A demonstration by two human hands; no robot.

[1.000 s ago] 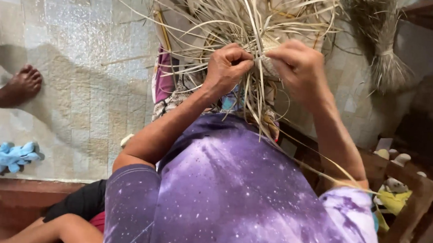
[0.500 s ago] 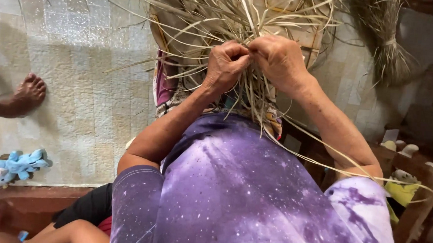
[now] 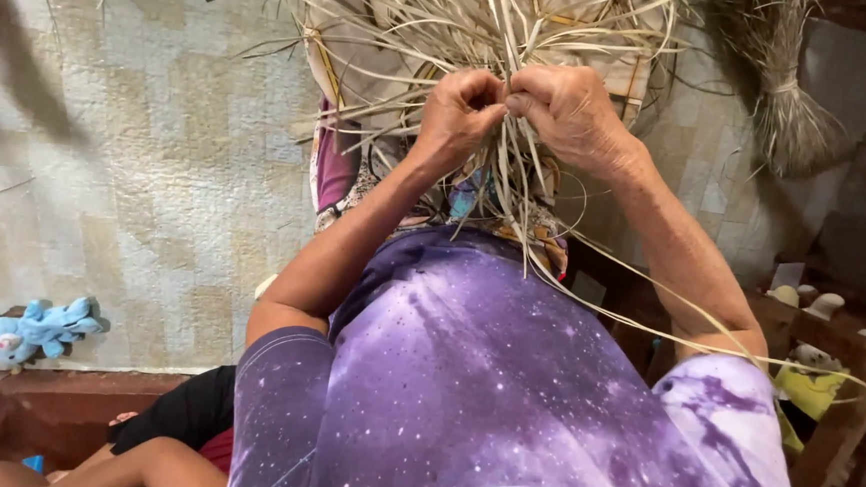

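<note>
Both hands meet at the middle of a mass of pale dried palm strips (image 3: pixel 486 26). The left hand (image 3: pixel 458 115) is curled shut, thumb and fingers pinched on a few of the strips where they cross. The right hand (image 3: pixel 569 111) is closed the same way on strips just beside it, and its knuckles touch those of the left. From the two grips a bundle of loose strip ends hangs straight down toward the person's chest, and several long single strips sweep out to the right past the right forearm.

The strips fan out above and to both sides of the hands and hide most of what lies beyond them; through the gaps shows a patterned cloth (image 3: pixel 336 162) with pink and other colours, on the far side of the forearms. Nearest the camera is the person's purple shirt (image 3: pixel 484 397), speckled with white, which fills the lower middle of the view.

To the left lies a pale tiled floor (image 3: pixel 157 176). At its near left edge rests a blue soft toy (image 3: pixel 37 328), well apart from the hands. Below that, another person's bare leg (image 3: pixel 129 466) and dark clothing show at the bottom left. At the far right hangs a tied bundle of dried fibre (image 3: pixel 788 95). At the near right stands a brown wooden piece of furniture (image 3: pixel 860 390) with small pale objects and a yellow toy (image 3: pixel 810 387) on it.
</note>
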